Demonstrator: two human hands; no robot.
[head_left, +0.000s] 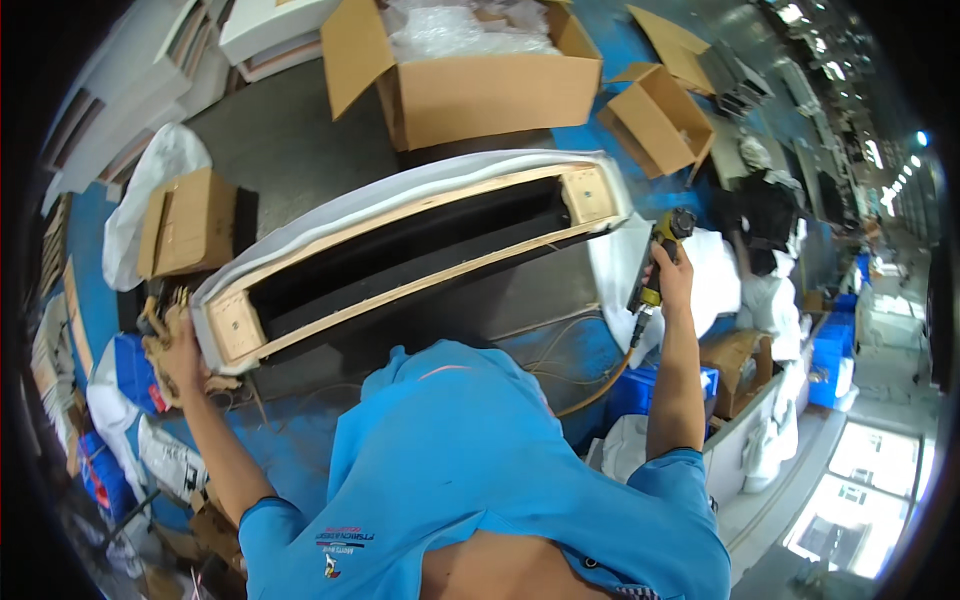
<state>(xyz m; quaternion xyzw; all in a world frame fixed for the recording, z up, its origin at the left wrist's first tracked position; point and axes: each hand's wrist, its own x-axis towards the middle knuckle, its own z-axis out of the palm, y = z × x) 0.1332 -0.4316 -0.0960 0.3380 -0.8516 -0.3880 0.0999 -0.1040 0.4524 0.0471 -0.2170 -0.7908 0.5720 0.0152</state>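
Observation:
My right hand (674,272) is closed round a yellow-and-black air tool (650,297), off the right end of a long wooden frame. An orange hose (632,350) runs from the tool's lower end. The wooden frame (400,290) lies at a slant before me, its open, black-lined hollow facing up. White padded wrapping (370,195) covers its far side and ends, and pale wooden blocks fill both end corners. At the frame's left end is my left hand (178,352), beside or against the wrapping. Its fingers blend into tan, ragged material, so their grip is unclear.
A large carton (500,95) of clear plastic wrap stands beyond the frame on the dark tabletop (300,150). Smaller cartons (185,225) (660,120) sit at left and far right. White sheeting (710,275) lies by the tool. Blue bins (640,388) stand at right.

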